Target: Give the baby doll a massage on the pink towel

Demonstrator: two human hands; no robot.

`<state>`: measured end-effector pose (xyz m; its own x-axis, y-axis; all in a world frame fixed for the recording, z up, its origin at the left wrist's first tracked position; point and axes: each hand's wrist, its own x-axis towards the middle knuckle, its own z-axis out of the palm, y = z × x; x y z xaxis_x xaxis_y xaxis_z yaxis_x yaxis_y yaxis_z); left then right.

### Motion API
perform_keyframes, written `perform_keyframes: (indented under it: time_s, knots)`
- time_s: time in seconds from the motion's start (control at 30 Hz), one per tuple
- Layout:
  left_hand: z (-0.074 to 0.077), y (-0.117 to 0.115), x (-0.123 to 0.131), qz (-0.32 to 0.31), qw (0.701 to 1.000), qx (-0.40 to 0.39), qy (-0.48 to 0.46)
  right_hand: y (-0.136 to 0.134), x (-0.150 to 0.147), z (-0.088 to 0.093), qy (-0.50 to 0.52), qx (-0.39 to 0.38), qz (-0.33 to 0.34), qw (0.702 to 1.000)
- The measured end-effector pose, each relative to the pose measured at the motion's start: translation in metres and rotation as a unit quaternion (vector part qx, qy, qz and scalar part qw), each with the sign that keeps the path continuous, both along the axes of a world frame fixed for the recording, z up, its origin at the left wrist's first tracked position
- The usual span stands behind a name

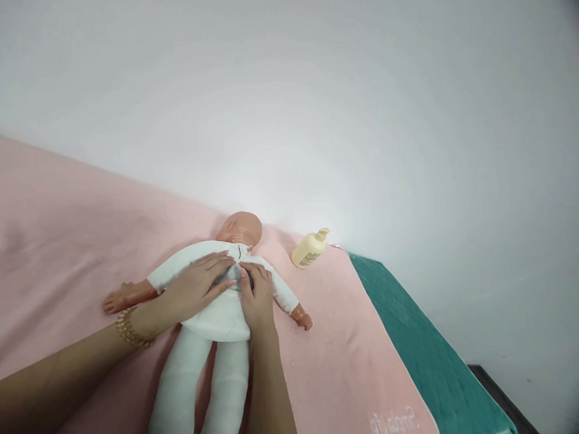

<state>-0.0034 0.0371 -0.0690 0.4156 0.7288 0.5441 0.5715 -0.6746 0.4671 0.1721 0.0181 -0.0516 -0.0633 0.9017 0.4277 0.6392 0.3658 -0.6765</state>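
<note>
**Baby doll (224, 313) on pink cloth (342, 345)**

Left hand (204, 283): laid flat on doll's torso, fingers extended. Right hand (257, 295): same torso, fingers slightly bent. Hands narrowly apart, neither clamped. Cream pump bottle (308, 249): right of doll's head. Green cloth (409, 335): farther right of doll.

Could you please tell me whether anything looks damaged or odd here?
The white-clothed baby doll has a crooked dark-red line, perhaps stitching, below its neck. It looks odd against the surrounding white. No spill is visible.
</note>
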Motion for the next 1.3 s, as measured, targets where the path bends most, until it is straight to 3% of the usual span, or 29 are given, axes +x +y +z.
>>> perform_keyframes:
  time_s: [0.2, 0.43, 0.6, 0.83, 1.17, 1.3]
  knots:
    - [-0.004, 0.004, -0.003, 0.025, 1.0, 0.002, 0.016, 0.0, 0.0, -0.003, 0.003, 0.019, 0.0, 1.0]
    - [-0.006, 0.008, -0.008, 0.009, 0.998, -0.049, 0.035, 0.002, -0.001, -0.001, -0.018, -0.011, -0.004, 1.0]
    - [-0.008, 0.008, -0.006, 0.009, 0.998, -0.041, 0.042, 0.002, -0.001, -0.001, -0.023, -0.016, -0.005, 1.0]
    - [-0.005, 0.005, -0.004, 0.041, 0.998, -0.028, -0.045, 0.005, 0.0, -0.001, -0.036, 0.004, 0.004, 0.999]
    - [-0.016, 0.014, -0.004, 0.036, 0.998, -0.04, -0.042, 0.012, -0.003, 0.0, -0.07, -0.024, -0.005, 0.997]
    - [-0.017, 0.015, -0.003, 0.034, 0.997, -0.038, -0.065, 0.012, -0.001, -0.002, -0.03, -0.016, 0.003, 0.999]
